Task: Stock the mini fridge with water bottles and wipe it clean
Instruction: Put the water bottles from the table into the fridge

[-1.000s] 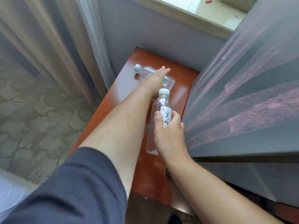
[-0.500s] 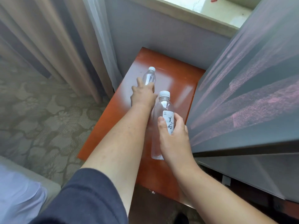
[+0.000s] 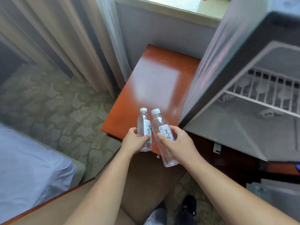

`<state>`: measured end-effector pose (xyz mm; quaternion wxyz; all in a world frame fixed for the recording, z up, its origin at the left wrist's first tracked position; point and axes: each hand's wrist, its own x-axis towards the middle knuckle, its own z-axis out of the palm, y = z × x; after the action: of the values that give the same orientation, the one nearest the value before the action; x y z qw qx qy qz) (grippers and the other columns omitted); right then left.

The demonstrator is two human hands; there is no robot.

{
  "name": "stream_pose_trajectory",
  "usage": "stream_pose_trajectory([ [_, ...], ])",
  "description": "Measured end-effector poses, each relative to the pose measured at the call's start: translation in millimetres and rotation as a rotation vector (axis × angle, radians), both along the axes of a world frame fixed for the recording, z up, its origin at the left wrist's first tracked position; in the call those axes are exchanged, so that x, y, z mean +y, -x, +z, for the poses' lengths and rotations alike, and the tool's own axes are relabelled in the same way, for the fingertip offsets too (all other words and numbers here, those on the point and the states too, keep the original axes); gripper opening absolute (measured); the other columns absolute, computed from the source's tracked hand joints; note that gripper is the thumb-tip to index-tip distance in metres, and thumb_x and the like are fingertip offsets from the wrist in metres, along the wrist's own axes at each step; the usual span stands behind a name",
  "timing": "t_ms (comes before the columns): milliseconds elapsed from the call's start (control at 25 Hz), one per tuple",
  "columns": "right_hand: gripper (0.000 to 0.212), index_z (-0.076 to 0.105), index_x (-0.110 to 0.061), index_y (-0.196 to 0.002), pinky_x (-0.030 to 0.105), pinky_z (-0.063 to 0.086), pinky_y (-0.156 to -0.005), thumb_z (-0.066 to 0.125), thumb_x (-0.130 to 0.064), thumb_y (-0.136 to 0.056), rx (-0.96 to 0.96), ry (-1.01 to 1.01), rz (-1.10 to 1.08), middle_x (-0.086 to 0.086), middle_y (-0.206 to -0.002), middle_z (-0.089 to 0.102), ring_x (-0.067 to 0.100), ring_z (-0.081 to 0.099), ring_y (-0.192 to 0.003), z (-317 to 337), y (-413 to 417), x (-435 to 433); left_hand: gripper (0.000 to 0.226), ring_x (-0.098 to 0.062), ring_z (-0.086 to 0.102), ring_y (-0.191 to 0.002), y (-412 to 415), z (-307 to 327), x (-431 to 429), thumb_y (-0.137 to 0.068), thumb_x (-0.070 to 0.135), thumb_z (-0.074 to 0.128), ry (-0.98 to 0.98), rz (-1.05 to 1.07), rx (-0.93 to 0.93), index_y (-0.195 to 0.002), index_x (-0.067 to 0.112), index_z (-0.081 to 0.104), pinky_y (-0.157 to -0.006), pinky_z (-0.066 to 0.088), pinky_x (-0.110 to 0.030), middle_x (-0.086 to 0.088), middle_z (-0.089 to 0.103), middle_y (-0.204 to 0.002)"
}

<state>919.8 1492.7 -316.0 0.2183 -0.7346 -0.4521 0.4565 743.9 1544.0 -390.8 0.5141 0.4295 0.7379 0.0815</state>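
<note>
Left hand [image 3: 134,142] grips one capped water bottle [image 3: 144,127]; right hand [image 3: 176,143] grips a second bottle [image 3: 159,125]. Both bottles are held upright above the wooden side table's [image 3: 155,78] near edge, beside the open mini fridge [image 3: 243,111].

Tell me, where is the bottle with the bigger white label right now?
In the head view it is low and centre, gripped by the right hand: the larger-label bottle sits just right of the left hand's bottle, beside the open fridge.
</note>
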Motion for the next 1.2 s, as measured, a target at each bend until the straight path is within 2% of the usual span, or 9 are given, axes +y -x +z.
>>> stream_pose_trajectory([
  [160,0.051,0.063,-0.033,-0.124,0.032,0.052,-0.093,0.074,-0.055,-0.08,-0.015,0.052,0.033,-0.008,-0.119,0.067,0.008,0.063,-0.107,9,-33,-46,0.054,-0.009,0.073,-0.088,-13,32,-57,-0.088,0.02,0.077,0.006,0.108,-0.267,-0.134,0.018,0.048,-0.068,0.057,-0.023,0.002,0.071,-0.108],
  [280,0.048,0.063,-0.034,-0.122,0.025,0.047,-0.08,0.079,-0.048,-0.079,-0.061,0.09,0.041,-0.014,-0.114,0.065,0.004,0.061,-0.101,17,-63,-80,0.05,-0.013,0.073,-0.095,-25,46,-93,-0.085,0.015,0.076,0.076,0.072,-0.279,-0.13,0.02,0.054,-0.078,0.061,-0.032,0.0,0.072,-0.114],
  [440,0.035,0.06,-0.041,-0.106,0.015,0.043,-0.07,0.082,-0.034,-0.079,-0.017,0.112,-0.144,-0.021,-0.101,0.065,-0.007,0.059,-0.087,18,-106,-114,0.049,-0.006,0.071,-0.092,-71,55,-135,-0.064,0.031,0.073,0.012,-0.237,-0.111,-0.11,0.036,0.057,-0.088,0.06,-0.041,0.009,0.072,-0.105],
  [600,0.036,0.062,-0.035,-0.109,0.013,0.05,-0.068,0.084,-0.025,-0.082,0.116,0.039,-0.422,-0.016,-0.101,0.07,-0.003,0.066,-0.084,12,-142,-123,0.054,0.002,0.066,-0.096,-139,69,-125,-0.078,0.027,0.079,-0.11,-0.344,-0.195,-0.122,0.037,0.051,-0.083,0.058,-0.028,0.018,0.066,-0.108],
  [760,0.038,0.065,-0.028,-0.115,0.029,0.058,-0.086,0.084,-0.025,-0.082,0.105,-0.13,-0.638,-0.018,-0.099,0.068,0.011,0.071,-0.096,5,-162,-90,0.052,-0.004,0.064,-0.091,-191,73,-84,-0.079,0.024,0.08,-0.297,-0.318,-0.181,-0.122,0.029,0.051,-0.063,0.042,-0.007,0.017,0.063,-0.1],
  [880,0.053,0.061,-0.031,-0.129,0.032,0.053,-0.098,0.083,-0.027,-0.081,0.02,-0.2,-0.689,-0.013,-0.108,0.064,0.014,0.066,-0.108,4,-173,-51,0.064,-0.011,0.063,-0.105,-216,65,-49,-0.079,0.015,0.078,-0.368,-0.278,-0.203,-0.136,0.023,0.048,-0.081,0.048,-0.015,0.007,0.064,-0.117],
  [1000,0.063,0.053,-0.037,-0.14,0.023,0.047,-0.089,0.08,-0.028,-0.084,0.016,-0.192,-0.719,0.004,-0.121,0.055,0.012,0.059,-0.098,6,-181,-20,0.073,-0.019,0.062,-0.116,-236,51,-22,-0.076,0.001,0.078,-0.416,-0.206,-0.232,-0.14,0.016,0.046,-0.097,0.049,-0.028,-0.002,0.063,-0.126],
  [1080,0.065,0.05,-0.038,-0.144,0.019,0.042,-0.084,0.079,-0.027,-0.087,0.0,-0.178,-0.708,0.009,-0.121,0.05,0.002,0.052,-0.083,3,-185,-6,0.073,-0.02,0.062,-0.112,-245,41,-9,-0.076,-0.004,0.076,-0.41,-0.173,-0.213,-0.139,0.014,0.046,-0.088,0.044,-0.019,-0.003,0.063,-0.122],
  [1200,0.067,0.046,-0.039,-0.148,0.019,0.042,-0.088,0.077,-0.026,-0.089,-0.004,-0.18,-0.667,0.009,-0.123,0.054,0.004,0.053,-0.086,-5,-187,4,0.071,-0.023,0.064,-0.109,-252,27,5,-0.079,-0.007,0.071,-0.358,-0.136,-0.209,-0.14,0.017,0.042,-0.075,0.04,-0.011,-0.007,0.065,-0.123],
])
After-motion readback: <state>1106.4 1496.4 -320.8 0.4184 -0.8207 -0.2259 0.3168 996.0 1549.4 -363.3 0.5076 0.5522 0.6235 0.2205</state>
